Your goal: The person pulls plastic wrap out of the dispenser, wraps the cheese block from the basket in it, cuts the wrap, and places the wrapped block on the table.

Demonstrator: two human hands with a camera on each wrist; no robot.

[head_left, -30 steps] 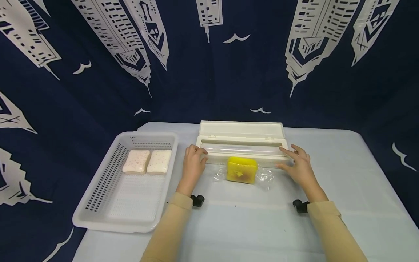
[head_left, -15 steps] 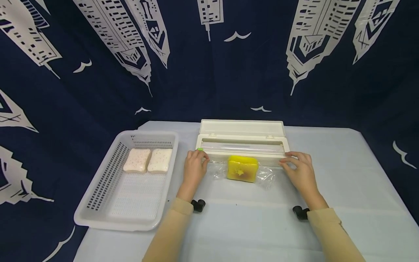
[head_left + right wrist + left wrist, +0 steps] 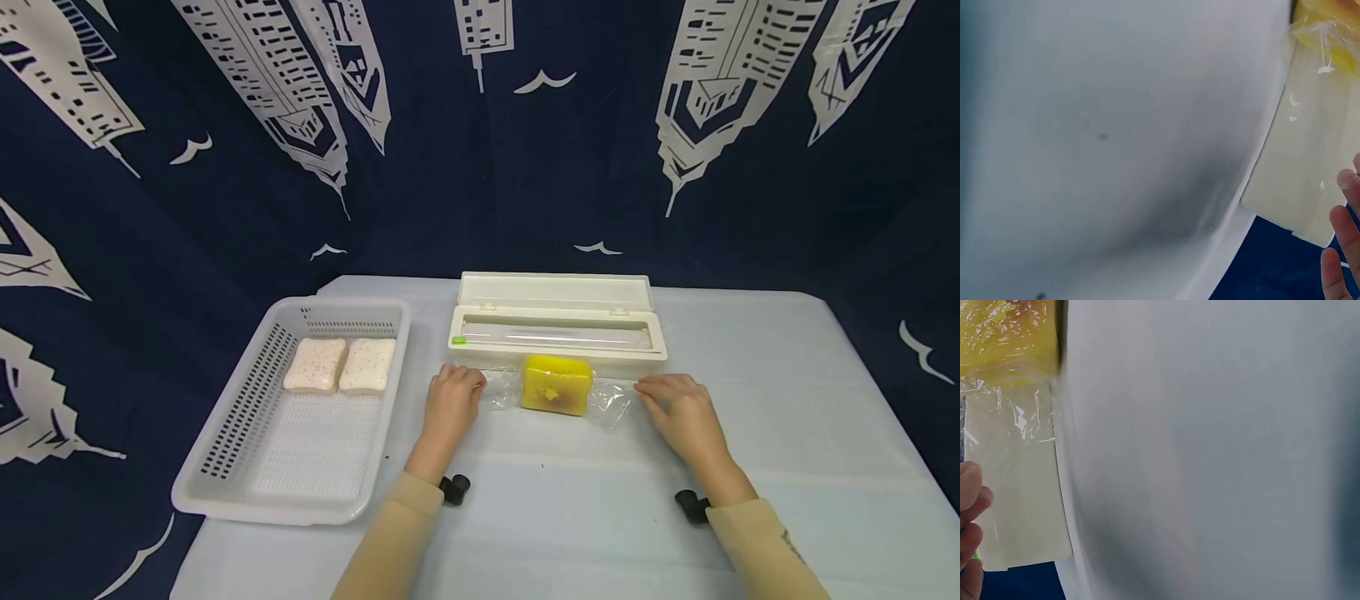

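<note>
A yellow block with a browned patch (image 3: 557,385) lies in clear plastic film (image 3: 609,400) just in front of the open white dispenser box (image 3: 558,361). My left hand (image 3: 450,410) pinches the film's left end between thumb and fingers; the left wrist view shows its fingertips (image 3: 971,490) at the edge of the film, with the yellow block (image 3: 1007,337) beyond. On the other side, my right hand (image 3: 688,423) pinches the film's right end. Only part of that hand (image 3: 1344,234) shows in the right wrist view, its lower fingers loosely extended.
To the left stands a white perforated basket (image 3: 300,492) holding two pale, speckled bread-like slices (image 3: 315,365) (image 3: 367,365). The dispenser's lid (image 3: 555,291) is raised at the back, and a green piece (image 3: 459,340) sits at its left end. A dark blue patterned cloth (image 3: 480,183) hangs behind.
Both hands have come off the dispenser's front corners and moved nearer to me, down to the two ends of the film. The right hand's spread fingers have closed into a pinch.
</note>
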